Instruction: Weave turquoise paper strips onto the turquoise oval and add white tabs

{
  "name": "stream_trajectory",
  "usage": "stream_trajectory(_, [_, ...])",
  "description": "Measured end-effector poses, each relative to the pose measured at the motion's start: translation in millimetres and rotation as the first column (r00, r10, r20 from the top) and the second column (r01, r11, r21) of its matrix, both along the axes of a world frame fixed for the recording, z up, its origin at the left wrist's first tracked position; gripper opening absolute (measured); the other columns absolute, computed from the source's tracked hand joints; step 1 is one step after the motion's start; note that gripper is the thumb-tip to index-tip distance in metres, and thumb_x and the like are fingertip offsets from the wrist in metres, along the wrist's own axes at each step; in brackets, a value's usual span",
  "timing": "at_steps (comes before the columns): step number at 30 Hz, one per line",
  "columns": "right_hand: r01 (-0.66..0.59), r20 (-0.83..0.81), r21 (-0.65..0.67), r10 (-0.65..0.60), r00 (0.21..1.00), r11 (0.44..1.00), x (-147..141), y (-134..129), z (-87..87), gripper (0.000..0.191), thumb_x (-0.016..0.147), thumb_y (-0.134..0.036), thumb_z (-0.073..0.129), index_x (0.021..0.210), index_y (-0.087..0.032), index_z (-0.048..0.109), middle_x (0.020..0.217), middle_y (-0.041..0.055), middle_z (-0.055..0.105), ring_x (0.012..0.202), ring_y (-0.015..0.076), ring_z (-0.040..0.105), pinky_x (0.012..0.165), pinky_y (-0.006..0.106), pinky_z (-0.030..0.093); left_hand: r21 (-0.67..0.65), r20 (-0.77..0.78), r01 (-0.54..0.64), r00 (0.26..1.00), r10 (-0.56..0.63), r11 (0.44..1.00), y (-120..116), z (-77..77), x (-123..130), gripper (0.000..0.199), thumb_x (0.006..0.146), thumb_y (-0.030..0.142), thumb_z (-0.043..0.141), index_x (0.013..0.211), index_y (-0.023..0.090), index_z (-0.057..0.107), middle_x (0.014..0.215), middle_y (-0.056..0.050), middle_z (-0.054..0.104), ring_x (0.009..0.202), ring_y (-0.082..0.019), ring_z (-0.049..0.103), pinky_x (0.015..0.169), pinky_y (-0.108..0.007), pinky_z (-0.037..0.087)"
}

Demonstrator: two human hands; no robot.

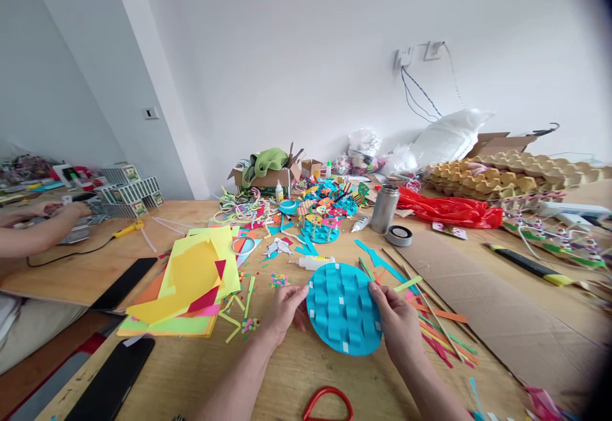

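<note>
Between my two hands is a blue paper disc with raised woven strips and several small white squares on its face. My left hand pinches its left edge, and my right hand grips the upper right edge. The disc is held tilted over the wooden table. Just behind it lies a white glue bottle with a yellow label. Red-handled scissors show only their handle at the bottom edge. Yellow and green paper strips and tiny coloured dots are scattered left of my left hand.
Coloured paper sheets are stacked at left, near two black phones. A metal bottle, cardboard sheet, utility knife and egg trays stand at right. A craft pile lies behind. Another person's arm works at far left.
</note>
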State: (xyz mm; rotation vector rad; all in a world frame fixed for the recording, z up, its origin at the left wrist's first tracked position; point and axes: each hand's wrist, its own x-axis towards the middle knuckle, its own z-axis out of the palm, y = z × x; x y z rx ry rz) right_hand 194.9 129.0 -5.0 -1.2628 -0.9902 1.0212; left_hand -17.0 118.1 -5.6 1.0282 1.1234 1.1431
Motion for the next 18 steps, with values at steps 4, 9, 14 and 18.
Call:
stream_trajectory(4, [0.053,0.027,0.036,-0.054,0.998,0.998,4.6,2.1,-4.5,0.048,0.070,-0.066,0.063,0.066,-0.019,0.059,0.051,-0.0017,0.047,0.048,0.0122,0.040,0.041,0.024,0.029,-0.032,-0.018,0.097,0.995,-0.098,0.995,-2.0,-1.5,-0.5,0.038,0.068,0.053,0.070,0.058,0.018,0.060,0.052,-0.002,0.062,0.043,-0.013,0.055,0.034,-0.021,0.032])
stream_trajectory(9, [0.066,0.049,0.042,-0.068,0.996,0.997,3.8,1.8,-3.9,0.050,0.070,-0.069,0.061,0.066,-0.019,0.060,0.050,-0.0002,0.051,0.048,0.0140,0.045,0.041,0.025,0.031,-0.017,-0.048,0.138,0.989,-0.138,0.990,-1.9,-5.7,0.8,0.038,0.067,0.053,0.071,0.061,0.017,0.061,0.052,-0.003,0.063,0.043,-0.012,0.055,0.033,-0.019,0.032])
stream_trajectory(14, [0.092,-0.030,0.012,-0.092,0.995,0.996,1.8,0.4,-2.7,0.049,0.065,-0.066,0.068,0.064,-0.018,0.056,0.052,-0.0042,0.047,0.048,0.0104,0.039,0.043,0.023,0.030,0.016,-0.058,0.132,0.990,-0.131,0.991,0.6,-9.9,1.8,0.042,0.066,0.056,0.071,0.059,0.018,0.056,0.046,0.000,0.059,0.037,-0.009,0.047,0.031,-0.018,0.031])
stream_trajectory(18, [0.060,-0.104,0.003,-0.060,0.993,0.998,2.7,1.8,-6.0,0.047,0.065,-0.063,0.070,0.067,-0.018,0.058,0.053,-0.0051,0.048,0.049,0.0102,0.039,0.044,0.022,0.030,0.014,-0.037,0.137,0.990,-0.137,0.990,-0.1,-8.5,1.3,0.041,0.068,0.055,0.071,0.062,0.017,0.057,0.048,0.000,0.060,0.038,-0.010,0.050,0.032,-0.018,0.033])
